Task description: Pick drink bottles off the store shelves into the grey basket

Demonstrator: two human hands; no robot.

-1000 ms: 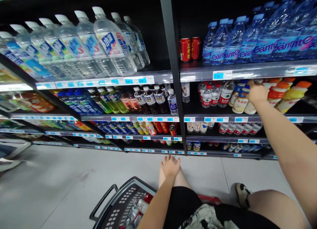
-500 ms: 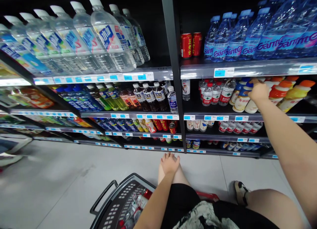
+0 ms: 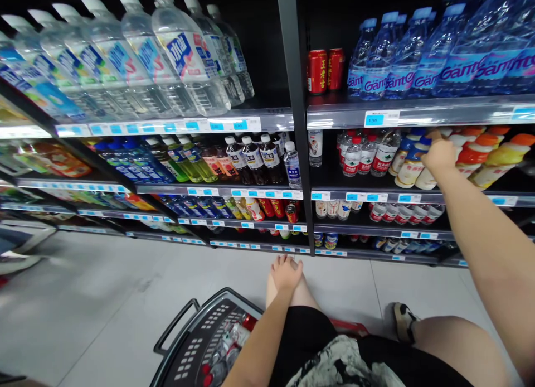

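Note:
My right hand [image 3: 438,154] reaches into the second shelf, its fingers closed over the top of a white bottle [image 3: 426,178] whose cap is hidden behind them. A blue-capped bottle of pale drink [image 3: 407,172] stands just left of that hand. Orange-capped juice bottles [image 3: 504,158] lean to its right. On my bent knee rests my left hand [image 3: 287,272], fingers spread and holding nothing. A dark shopping basket [image 3: 190,351] beside that leg holds several bottles and a red can.
Large clear bottles [image 3: 184,58] line the upper left shelf. Blue water bottles [image 3: 418,61] and two red cans [image 3: 317,72] stand above my right hand. A dark upright post [image 3: 292,47] divides the shelves. Part of another person [image 3: 19,259] shows at the far left.
The view has shifted slightly. My right hand stays on the bottle top and my left hand stays on the knee. Something dark has entered at the lower left corner.

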